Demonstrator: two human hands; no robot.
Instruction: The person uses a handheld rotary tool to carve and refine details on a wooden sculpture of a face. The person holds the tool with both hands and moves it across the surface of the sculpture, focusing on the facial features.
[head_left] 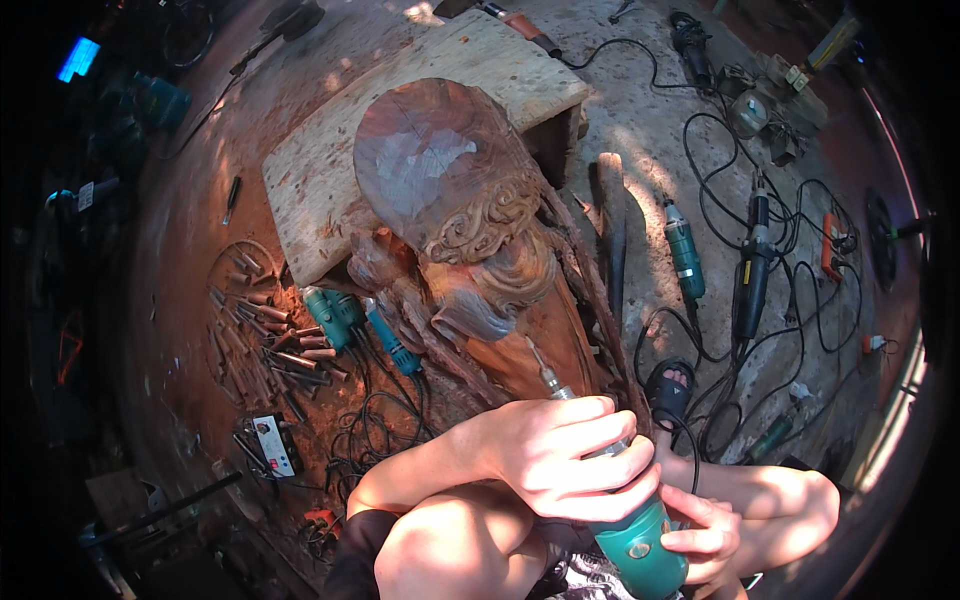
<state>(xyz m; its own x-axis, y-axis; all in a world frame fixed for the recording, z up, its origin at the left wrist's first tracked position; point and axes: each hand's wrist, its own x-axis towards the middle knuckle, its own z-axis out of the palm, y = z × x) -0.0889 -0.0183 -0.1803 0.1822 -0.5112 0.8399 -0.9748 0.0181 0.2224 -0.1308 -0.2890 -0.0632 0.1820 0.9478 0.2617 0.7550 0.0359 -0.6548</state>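
Note:
A green die grinder (640, 550) with a thin metal bit is held in both my hands. My left hand (575, 455) wraps over its front part, fingers curled round the neck. Lower down, my right hand (705, 530) grips the side of the green body. The bit points up and away from me at a brown wood carving (510, 270); its tip is close to the carved folds, and I cannot tell if it touches. The carving has a smooth rounded top, a band of curls and flowing ridges.
Under the carving's far end lies a pale wooden board (310, 200). At left are several loose chisels (280, 340), blue-green power tools (335, 315) and a control box (272, 445). A green grinder (682, 250), a black grinder (755, 265) and tangled cables lie at right, near a sandalled foot (672, 388).

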